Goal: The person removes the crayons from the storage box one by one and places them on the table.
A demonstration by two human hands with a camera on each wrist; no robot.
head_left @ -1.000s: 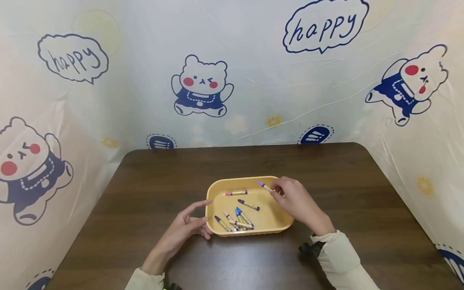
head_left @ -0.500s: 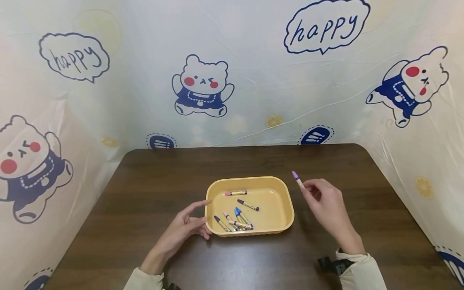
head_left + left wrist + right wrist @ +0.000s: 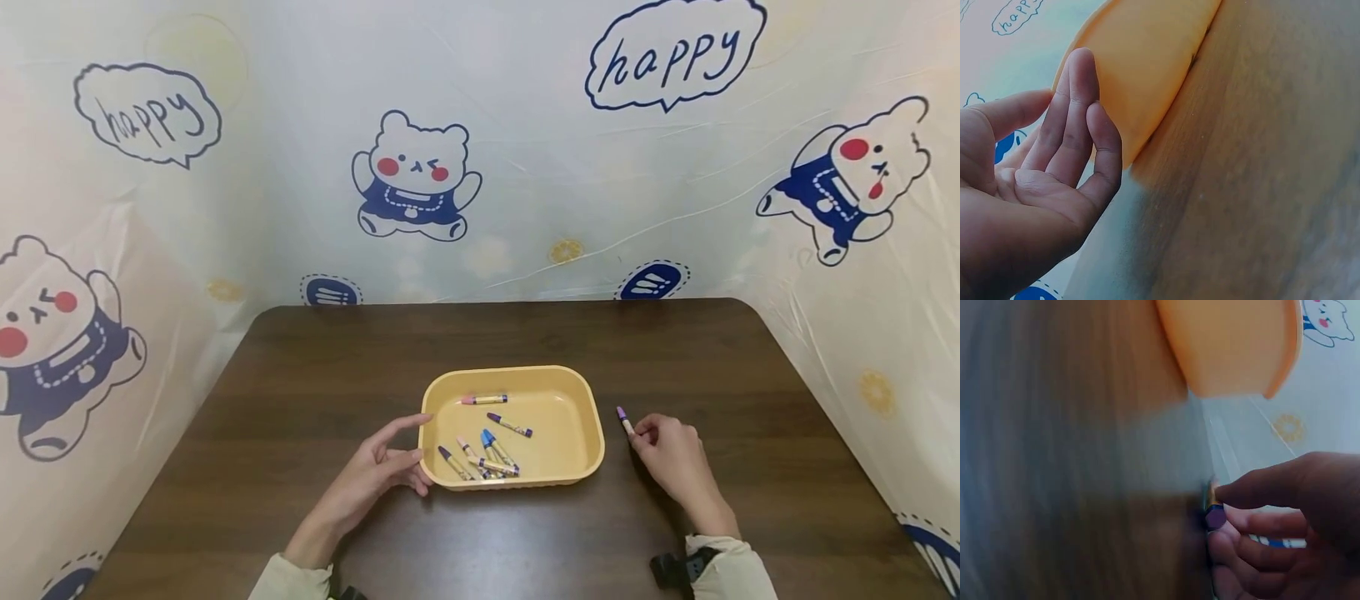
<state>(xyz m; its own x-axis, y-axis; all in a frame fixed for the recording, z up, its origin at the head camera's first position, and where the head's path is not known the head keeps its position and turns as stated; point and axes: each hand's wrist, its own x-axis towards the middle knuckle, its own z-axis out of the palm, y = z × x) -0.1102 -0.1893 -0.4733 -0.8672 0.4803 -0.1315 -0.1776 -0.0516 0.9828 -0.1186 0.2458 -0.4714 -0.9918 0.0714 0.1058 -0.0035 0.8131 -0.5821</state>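
My right hand [image 3: 675,458] pinches a purple crayon [image 3: 625,421] between thumb and fingertips, low over the table just right of the tray. Its lilac tip points away from me; in the right wrist view the dark purple butt of the crayon [image 3: 1215,517] faces the camera. At the tray's left end, my left hand [image 3: 375,475] rests its fairly straight fingers against the rim. The left wrist view has those fingers [image 3: 1079,106] lying along the outer wall. Inside the yellow tray [image 3: 581,400] lie several crayons, among them a pink one [image 3: 483,400], a dark purple one [image 3: 510,425] and blue ones [image 3: 498,448].
The dark wooden table [image 3: 337,358] spreads out on all sides of the tray. A pale curtain [image 3: 525,167] printed with bears and "happy" bubbles hangs along its back and sides. A black strap device [image 3: 678,568] sits at the right wrist.
My right hand has lifted the purple crayon out of the tray, carried it right, and lowered it toward the table beside the tray. The left hand has stayed at the tray's left rim.
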